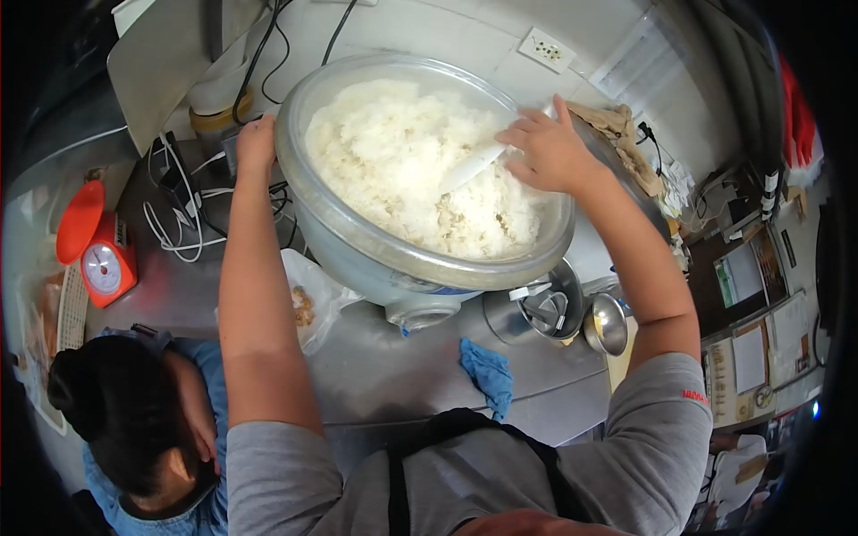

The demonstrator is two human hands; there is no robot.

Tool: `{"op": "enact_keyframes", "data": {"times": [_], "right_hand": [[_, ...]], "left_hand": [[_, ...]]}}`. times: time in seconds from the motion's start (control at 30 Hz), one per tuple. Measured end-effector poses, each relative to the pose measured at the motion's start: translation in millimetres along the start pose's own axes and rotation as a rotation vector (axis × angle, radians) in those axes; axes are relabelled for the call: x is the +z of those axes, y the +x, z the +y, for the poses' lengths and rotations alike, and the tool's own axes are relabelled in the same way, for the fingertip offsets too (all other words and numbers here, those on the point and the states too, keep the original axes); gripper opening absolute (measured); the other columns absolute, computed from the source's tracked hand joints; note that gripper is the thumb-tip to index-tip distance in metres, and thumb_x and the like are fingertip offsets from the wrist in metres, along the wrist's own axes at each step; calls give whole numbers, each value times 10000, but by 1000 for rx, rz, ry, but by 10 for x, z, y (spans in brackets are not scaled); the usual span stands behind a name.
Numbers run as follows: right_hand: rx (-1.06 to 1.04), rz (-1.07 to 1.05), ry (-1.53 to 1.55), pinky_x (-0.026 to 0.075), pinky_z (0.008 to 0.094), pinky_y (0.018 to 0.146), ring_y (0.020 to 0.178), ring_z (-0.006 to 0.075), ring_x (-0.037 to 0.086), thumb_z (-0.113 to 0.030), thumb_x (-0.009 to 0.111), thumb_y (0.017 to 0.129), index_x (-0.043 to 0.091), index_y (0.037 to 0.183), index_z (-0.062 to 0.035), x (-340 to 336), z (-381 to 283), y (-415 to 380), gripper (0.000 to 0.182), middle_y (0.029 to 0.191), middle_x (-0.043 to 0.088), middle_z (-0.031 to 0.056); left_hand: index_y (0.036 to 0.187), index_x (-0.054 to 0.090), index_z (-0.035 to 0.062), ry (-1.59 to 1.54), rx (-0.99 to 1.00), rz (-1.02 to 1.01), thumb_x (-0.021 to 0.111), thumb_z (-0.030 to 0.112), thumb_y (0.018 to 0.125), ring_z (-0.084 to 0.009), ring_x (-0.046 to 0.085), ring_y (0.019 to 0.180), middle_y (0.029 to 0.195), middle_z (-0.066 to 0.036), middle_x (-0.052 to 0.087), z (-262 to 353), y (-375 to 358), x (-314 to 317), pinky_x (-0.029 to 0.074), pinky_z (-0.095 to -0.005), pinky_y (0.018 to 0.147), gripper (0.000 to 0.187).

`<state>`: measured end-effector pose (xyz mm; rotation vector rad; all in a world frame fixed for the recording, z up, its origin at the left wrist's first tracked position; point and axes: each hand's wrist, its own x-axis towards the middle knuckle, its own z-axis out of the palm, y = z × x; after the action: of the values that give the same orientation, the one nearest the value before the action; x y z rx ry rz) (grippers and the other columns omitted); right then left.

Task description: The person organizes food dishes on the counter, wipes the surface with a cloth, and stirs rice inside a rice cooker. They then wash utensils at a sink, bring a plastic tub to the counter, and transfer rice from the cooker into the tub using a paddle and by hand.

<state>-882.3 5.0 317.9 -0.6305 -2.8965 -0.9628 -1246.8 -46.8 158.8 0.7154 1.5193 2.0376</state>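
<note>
A large rice cooker pot (357,255) stands tilted towards me on the steel counter, full of white cooked rice (393,152). At its left side, my left hand (256,147) is closed against the outer edge; the fingers' undersides are hidden. Over the right part of the rice, my right hand (550,152) has a white rice paddle (474,168) between thumb and fingers, one finger sticking up. The paddle's blade rests on the rice, and its handle is mostly covered by the hand.
A red scale (107,259) and white cables (183,219) lie left. A plastic bag (313,299), a blue cloth (487,375), a metal pot (559,299) with utensils and a small metal bowl (606,323) sit near the cooker. A person (134,420) is close at lower left.
</note>
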Motion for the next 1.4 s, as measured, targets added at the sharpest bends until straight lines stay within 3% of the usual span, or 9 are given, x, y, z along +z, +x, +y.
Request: {"op": "enact_keyframes", "data": {"times": [0.1,0.3,0.43,0.67,0.93,1.07,1.3,1.37,1.4], "right_hand": [[-24,-262,-72,303,462,866,894,217,519,-176,466,763,562,947,-145,-145,45,88,210,839,578,61],[244,-138,-26,400,373,707,761,207,565,-88,385,775,552,948,-171,-439,-25,899,254,805,593,59],[146,9,-242,439,343,537,726,226,574,-63,395,758,553,926,-122,319,-28,1775,239,779,598,52],[-83,-204,-278,455,351,567,732,235,572,-132,435,746,563,883,-117,491,-414,2266,188,764,597,40],[-210,-224,-127,456,371,581,669,244,566,-276,400,800,543,898,-167,48,-120,1652,204,671,578,85],[51,-34,-238,451,363,537,639,242,572,-211,440,781,551,886,-153,488,309,2034,163,668,584,70],[-22,-357,-358,459,367,670,813,250,569,-127,448,730,605,828,-102,845,5,2374,187,860,597,80],[0,-346,-269,449,385,688,829,256,562,-162,436,741,585,866,-112,742,59,2148,201,883,588,86],[-30,-331,-214,445,392,690,828,259,559,-186,442,743,579,873,-120,693,47,2001,200,873,589,85]], "left_hand": [[684,564,-25,9,-7,17,455,263,769,-109,463,483,586,-28,526,-19,-4,11,366,-257,445,320],[704,567,-38,-41,43,69,453,257,762,-122,476,490,600,-40,537,-117,71,32,380,-271,478,322],[673,561,-32,18,25,-37,455,251,748,-135,471,481,574,-61,526,-112,80,-17,371,-284,464,312],[579,492,-5,12,39,76,448,216,698,-128,390,400,486,-33,442,10,-30,37,305,-286,395,255],[545,458,39,-35,13,17,429,213,731,-114,366,382,473,-8,429,67,-104,44,285,-263,370,256],[545,464,41,-163,-13,-7,428,194,731,-108,371,388,479,-8,436,-28,-36,53,281,-257,370,244],[607,511,-6,27,37,-9,412,236,733,-162,430,438,506,-70,474,-29,-7,1,336,-301,427,291],[679,546,-39,177,113,-4,400,253,744,-211,485,504,560,-129,517,-99,79,-27,377,-338,494,333],[750,553,-48,458,336,23,394,264,757,-235,508,585,643,-163,539,-209,139,-131,384,-353,561,350]]}}
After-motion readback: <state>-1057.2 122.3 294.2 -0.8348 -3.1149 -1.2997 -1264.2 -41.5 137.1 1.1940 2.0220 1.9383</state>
